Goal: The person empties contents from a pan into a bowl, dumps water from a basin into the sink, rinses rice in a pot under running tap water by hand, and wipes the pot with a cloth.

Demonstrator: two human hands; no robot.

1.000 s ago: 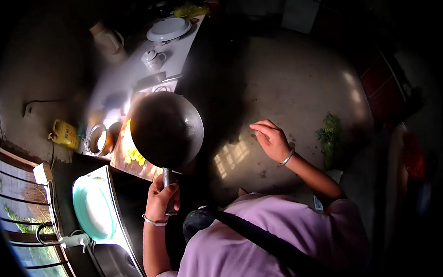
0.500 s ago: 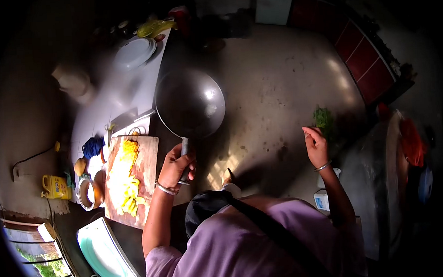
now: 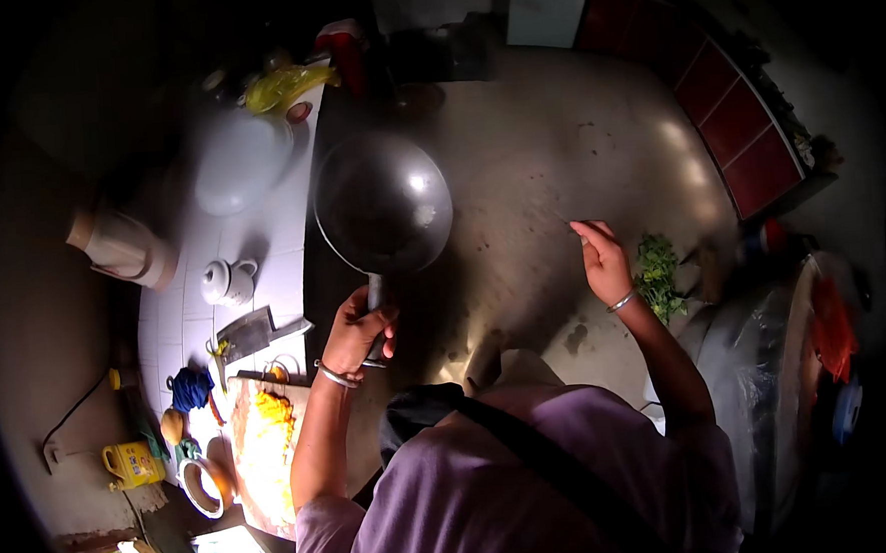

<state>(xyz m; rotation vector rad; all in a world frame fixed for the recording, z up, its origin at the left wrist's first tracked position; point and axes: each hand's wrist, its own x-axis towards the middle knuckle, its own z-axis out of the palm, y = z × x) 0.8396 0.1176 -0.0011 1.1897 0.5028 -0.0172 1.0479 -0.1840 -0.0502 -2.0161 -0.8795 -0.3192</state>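
My left hand (image 3: 358,333) is wrapped round the grey handle of a dark metal wok (image 3: 384,204), holding it out over the floor beside the counter. Nothing shows inside the wok except shine. Off to the right, my right hand (image 3: 605,260) is raised in the air with its fingers loosely bent and partly stretched. I make out nothing in it. Below the wok and to its left, a wooden cutting board (image 3: 257,456) carries chopped yellow pieces (image 3: 273,421) in bright sunlight. A cleaver (image 3: 251,334) lies on the tiles above the board.
The tiled counter (image 3: 276,250) runs along my left, with a lidded white cup (image 3: 228,283), blurred white plates (image 3: 242,162), a yellow bag (image 3: 288,84) and a yellow jug (image 3: 132,463). Green leaves (image 3: 658,275) lie on the floor at right. Red cabinets (image 3: 735,116) stand beyond.
The view has moved forward along the counter, so the board sits lower and the cup and cleaver show clearly. The wok stays in my left hand; my right hand has shifted up and left.
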